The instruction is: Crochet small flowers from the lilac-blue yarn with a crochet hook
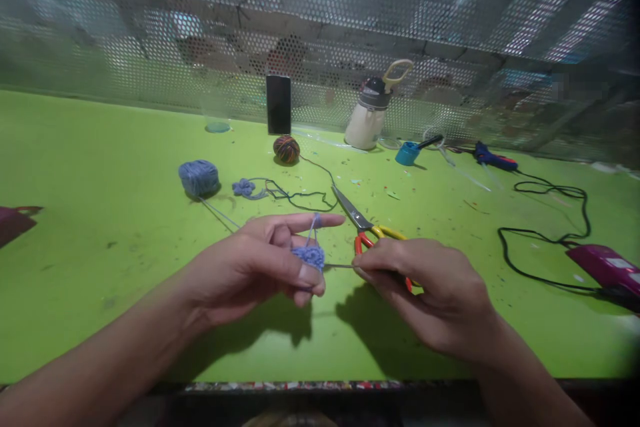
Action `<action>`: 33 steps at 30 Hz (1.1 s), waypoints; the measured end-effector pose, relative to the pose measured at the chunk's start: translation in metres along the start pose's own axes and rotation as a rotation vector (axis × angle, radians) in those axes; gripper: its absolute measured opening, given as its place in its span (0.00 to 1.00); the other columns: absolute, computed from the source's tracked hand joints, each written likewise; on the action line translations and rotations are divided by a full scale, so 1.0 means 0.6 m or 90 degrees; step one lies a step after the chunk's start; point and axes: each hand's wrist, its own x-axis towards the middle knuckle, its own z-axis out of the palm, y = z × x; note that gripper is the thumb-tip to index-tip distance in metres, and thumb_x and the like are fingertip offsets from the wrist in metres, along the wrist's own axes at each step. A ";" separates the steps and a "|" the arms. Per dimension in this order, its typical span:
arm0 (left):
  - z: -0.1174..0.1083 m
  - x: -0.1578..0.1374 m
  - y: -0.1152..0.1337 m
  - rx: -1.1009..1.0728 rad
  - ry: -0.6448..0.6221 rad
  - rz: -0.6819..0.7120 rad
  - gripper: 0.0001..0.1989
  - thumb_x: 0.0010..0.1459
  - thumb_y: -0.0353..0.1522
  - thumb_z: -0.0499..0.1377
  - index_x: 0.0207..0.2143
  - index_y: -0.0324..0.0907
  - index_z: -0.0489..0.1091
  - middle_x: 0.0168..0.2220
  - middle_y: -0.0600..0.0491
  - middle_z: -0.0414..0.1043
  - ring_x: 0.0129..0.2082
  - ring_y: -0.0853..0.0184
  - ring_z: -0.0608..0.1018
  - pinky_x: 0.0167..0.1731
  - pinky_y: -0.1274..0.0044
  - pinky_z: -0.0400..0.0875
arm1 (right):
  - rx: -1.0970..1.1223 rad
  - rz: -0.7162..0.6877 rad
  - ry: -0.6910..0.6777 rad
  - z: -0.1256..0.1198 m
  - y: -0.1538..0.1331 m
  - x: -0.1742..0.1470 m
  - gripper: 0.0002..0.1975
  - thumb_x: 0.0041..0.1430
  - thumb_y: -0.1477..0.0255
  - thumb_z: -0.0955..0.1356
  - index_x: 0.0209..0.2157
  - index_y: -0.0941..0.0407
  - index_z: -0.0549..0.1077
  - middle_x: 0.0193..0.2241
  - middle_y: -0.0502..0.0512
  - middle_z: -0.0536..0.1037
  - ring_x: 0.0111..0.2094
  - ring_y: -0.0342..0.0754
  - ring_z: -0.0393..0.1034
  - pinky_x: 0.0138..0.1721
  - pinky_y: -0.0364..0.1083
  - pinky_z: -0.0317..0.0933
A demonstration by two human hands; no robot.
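Note:
My left hand pinches a small lilac crochet piece between thumb and fingers. A strand of the same yarn loops round its outstretched index finger. To its right, my right hand is closed on a thin crochet hook, whose shaft reaches the crochet piece; its grip end is hidden in the fingers. Scissors with red and yellow handles lie just behind my right hand, partly covered by it. From a lilac yarn ball at the left, a strand runs to my left hand.
On the green table lie a crocheted flower and a dark multicoloured yarn ball. Further back stand a phone, a bottle and a blue pot. A glue gun and a corded magenta box are at right.

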 end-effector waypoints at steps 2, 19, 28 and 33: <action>0.001 0.000 0.000 0.005 0.008 0.003 0.33 0.41 0.20 0.67 0.53 0.37 0.72 0.23 0.57 0.74 0.18 0.74 0.76 0.21 0.85 0.69 | -0.020 -0.005 0.009 0.001 0.000 -0.001 0.07 0.62 0.82 0.66 0.36 0.57 0.72 0.27 0.50 0.78 0.27 0.41 0.70 0.30 0.41 0.59; -0.001 0.004 0.000 0.037 0.004 -0.014 0.23 0.41 0.21 0.67 0.43 0.37 0.79 0.21 0.54 0.77 0.19 0.76 0.75 0.23 0.86 0.66 | 0.238 0.133 -0.013 0.009 0.001 0.010 0.05 0.60 0.79 0.68 0.31 0.57 0.74 0.25 0.48 0.76 0.25 0.40 0.68 0.27 0.40 0.59; -0.002 0.004 -0.005 0.202 0.045 0.048 0.27 0.49 0.26 0.69 0.53 0.44 0.73 0.29 0.56 0.77 0.29 0.72 0.76 0.35 0.79 0.69 | 0.379 0.315 0.024 0.034 0.001 0.014 0.04 0.61 0.74 0.68 0.31 0.58 0.73 0.23 0.48 0.71 0.23 0.40 0.62 0.22 0.40 0.53; -0.009 0.010 -0.006 0.220 0.027 0.086 0.37 0.49 0.24 0.69 0.61 0.47 0.62 0.30 0.59 0.73 0.31 0.71 0.77 0.36 0.77 0.70 | 0.286 0.274 0.029 0.044 -0.005 0.011 0.10 0.62 0.74 0.67 0.44 0.56 0.76 0.23 0.48 0.72 0.23 0.41 0.62 0.23 0.42 0.56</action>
